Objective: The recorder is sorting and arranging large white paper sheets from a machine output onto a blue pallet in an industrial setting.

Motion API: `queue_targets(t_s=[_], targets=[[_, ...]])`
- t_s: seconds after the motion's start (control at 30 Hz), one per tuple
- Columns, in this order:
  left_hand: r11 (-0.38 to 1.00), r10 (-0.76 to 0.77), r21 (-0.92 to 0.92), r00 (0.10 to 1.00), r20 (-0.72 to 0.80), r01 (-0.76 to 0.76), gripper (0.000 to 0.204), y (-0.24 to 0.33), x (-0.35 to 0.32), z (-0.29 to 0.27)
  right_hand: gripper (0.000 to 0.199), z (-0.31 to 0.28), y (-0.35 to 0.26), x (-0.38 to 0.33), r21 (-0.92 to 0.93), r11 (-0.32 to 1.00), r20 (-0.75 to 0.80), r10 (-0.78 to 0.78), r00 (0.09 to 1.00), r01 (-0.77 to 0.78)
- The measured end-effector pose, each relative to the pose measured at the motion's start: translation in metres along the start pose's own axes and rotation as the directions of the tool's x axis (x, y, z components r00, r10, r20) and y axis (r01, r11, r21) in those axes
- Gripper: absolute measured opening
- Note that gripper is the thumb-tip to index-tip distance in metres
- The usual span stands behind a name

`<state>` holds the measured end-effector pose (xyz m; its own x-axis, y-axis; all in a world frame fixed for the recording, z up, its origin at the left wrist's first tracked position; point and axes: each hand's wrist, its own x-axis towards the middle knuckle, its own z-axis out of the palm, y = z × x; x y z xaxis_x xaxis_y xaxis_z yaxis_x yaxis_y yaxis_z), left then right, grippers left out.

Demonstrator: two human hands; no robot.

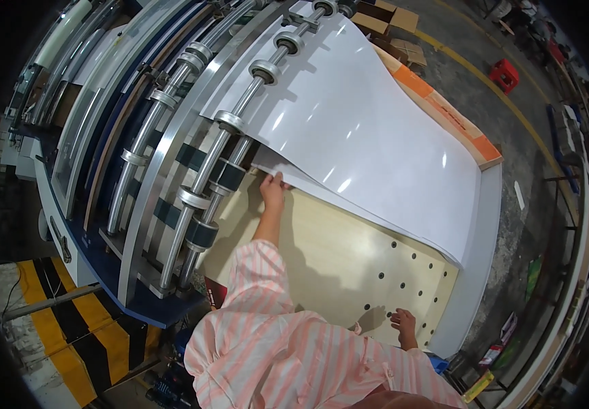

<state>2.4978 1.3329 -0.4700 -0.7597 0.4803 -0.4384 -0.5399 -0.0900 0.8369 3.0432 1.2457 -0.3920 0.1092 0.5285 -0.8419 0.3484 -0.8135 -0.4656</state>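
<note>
My left hand (272, 189) reaches forward to the near left corner of a stack of large glossy white sheets (383, 146). Its fingers are closed at the corner of the lower sheet (301, 183), and the thumb is partly hidden. Above that corner the top sheet bulges upward, leaving a dark gap beneath it. The far end of the top sheet runs up under the rollers of a machine. Over the near right part of a pale board (321, 252) with black round holes, my right hand (405, 327) hangs with fingers loosely apart, holding nothing.
Metal roller shafts (207, 170) with ring wheels stand close to my left arm. An orange-and-white strip (444, 112) edges the sheets' far right side, and a grey side panel (482, 225) borders the board. Yellow-and-black striped plates (79, 327) lie lower left; a red stool (504, 76) stands beyond.
</note>
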Motion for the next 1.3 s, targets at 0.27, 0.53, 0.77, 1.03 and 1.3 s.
queue_targets(t_s=[0.27,0.53,0.77,1.03,1.3], targets=[[1.0,0.027,-0.014,0.999,0.026,-0.027,0.006,0.048,-0.011,0.026,0.027,0.036,-0.007,0.016,-0.054,0.999,0.095,0.009,0.995,-0.004],[0.999,-0.044,-0.005,0.999,-0.007,0.044,0.012,0.027,-0.029,0.022,0.028,0.029,-0.016,0.008,-0.05,0.999,0.121,0.005,0.993,0.002],[0.983,0.181,0.094,0.91,-0.373,-0.157,0.038,0.049,0.019,0.076,0.028,0.024,-0.016,0.008,0.028,0.999,0.096,-0.034,0.995,0.032],[0.887,0.155,0.46,0.966,-0.207,-0.044,0.043,0.043,-0.001,0.073,0.028,0.021,-0.011,0.02,0.009,1.0,0.085,0.015,0.996,-0.015],[0.791,0.411,0.524,0.909,-0.072,-0.317,0.048,0.051,-0.006,0.074,0.029,0.039,-0.038,0.024,-0.11,0.993,0.117,-0.017,0.993,0.03]])
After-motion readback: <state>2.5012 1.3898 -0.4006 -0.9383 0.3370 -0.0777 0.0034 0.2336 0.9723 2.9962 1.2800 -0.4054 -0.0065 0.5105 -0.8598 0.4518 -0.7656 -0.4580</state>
